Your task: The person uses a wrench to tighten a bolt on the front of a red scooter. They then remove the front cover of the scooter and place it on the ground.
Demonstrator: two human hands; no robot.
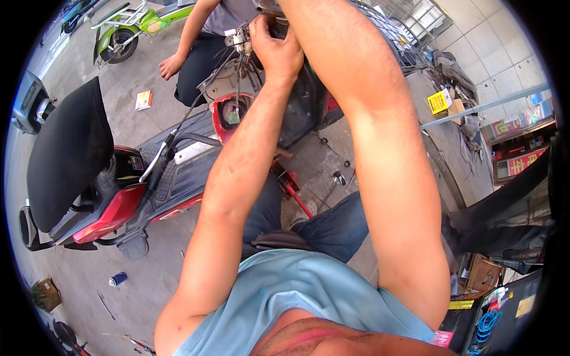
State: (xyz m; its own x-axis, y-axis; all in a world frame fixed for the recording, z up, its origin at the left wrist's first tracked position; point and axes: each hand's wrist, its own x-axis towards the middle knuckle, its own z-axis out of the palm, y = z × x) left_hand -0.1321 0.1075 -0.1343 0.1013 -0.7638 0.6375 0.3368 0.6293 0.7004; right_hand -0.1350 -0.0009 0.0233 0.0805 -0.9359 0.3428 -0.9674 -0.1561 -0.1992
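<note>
My left hand (275, 52) is raised to the top centre, its fingers curled at a dark part beside the silver fitting (237, 40) and cables of a scooter; what it grips is partly hidden. My right forearm (332, 41) reaches past the top edge, so that hand is out of view. Below lie the scooter's red-rimmed housing (224, 124), a dark body panel (303, 118) and the long ridged footboard (172, 172). A black padded piece (68, 154) covers the scooter's left end. A red metal tool (301, 199) stands between my legs.
A co-worker's hand (170, 66) hangs beside their knee. A green scooter (122, 41) is behind. Small tools (339, 177) and a blue can (117, 279) lie on the floor. A metal rail (451, 117) and signboards run along the right; a cluttered dark case (493, 308) is at lower right.
</note>
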